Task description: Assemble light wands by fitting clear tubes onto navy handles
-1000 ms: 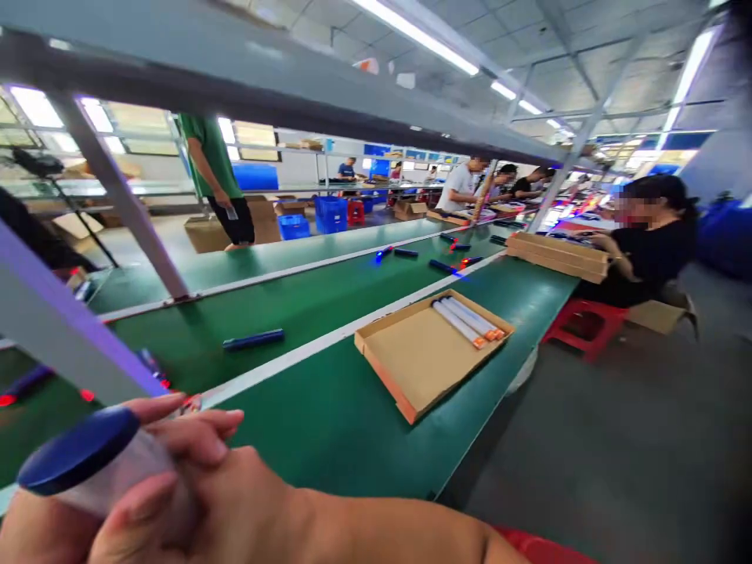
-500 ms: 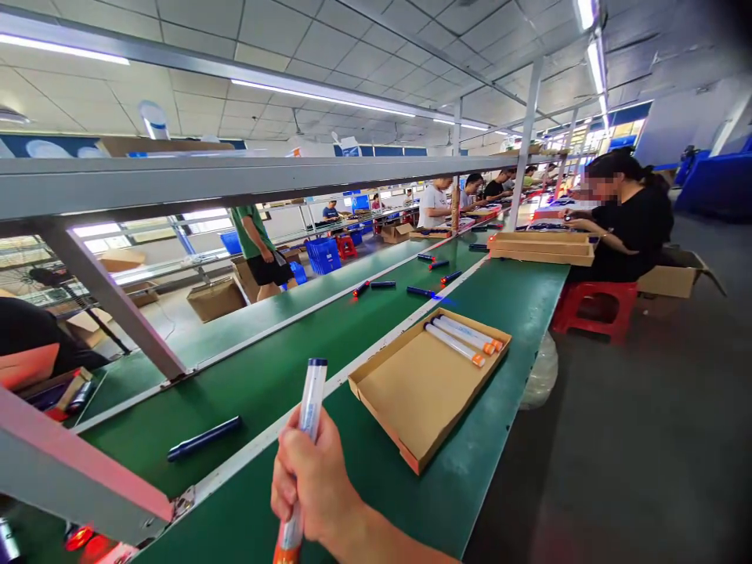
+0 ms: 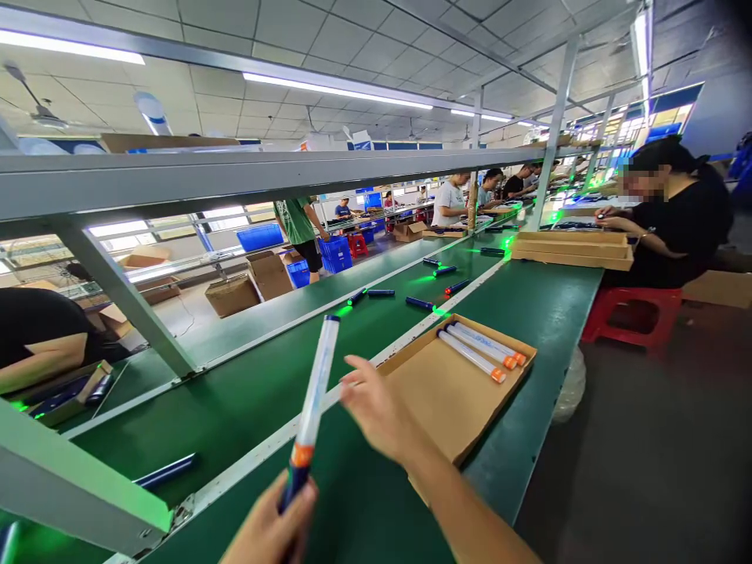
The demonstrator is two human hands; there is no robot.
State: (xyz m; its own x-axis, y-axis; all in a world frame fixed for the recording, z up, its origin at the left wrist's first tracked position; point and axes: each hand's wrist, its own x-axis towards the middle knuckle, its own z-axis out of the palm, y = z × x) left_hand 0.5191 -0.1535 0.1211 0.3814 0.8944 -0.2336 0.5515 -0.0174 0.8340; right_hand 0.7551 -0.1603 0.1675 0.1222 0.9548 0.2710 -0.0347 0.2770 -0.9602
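My left hand (image 3: 276, 513), low in the picture, grips the dark blue end of a clear tube (image 3: 314, 384) with an orange band and a dark cap, tilted upright. To its right, my right hand (image 3: 373, 407) is off the tube, fingers apart and holding nothing, in front of the left edge of a shallow cardboard tray (image 3: 446, 399). Three clear tubes (image 3: 475, 356) with orange ends lie side by side at the tray's far end.
Several dark blue sticks, some glowing green or red, lie on the green belt (image 3: 252, 384), one near the left post (image 3: 126, 305). Stacked cardboard trays (image 3: 569, 249) stand farther back, beside a seated person in black (image 3: 675, 211). A metal beam crosses above.
My left hand has come into view holding the tube by its lower end. My right hand has let go and moved right. Most glowing lights turned from red or blue to green.
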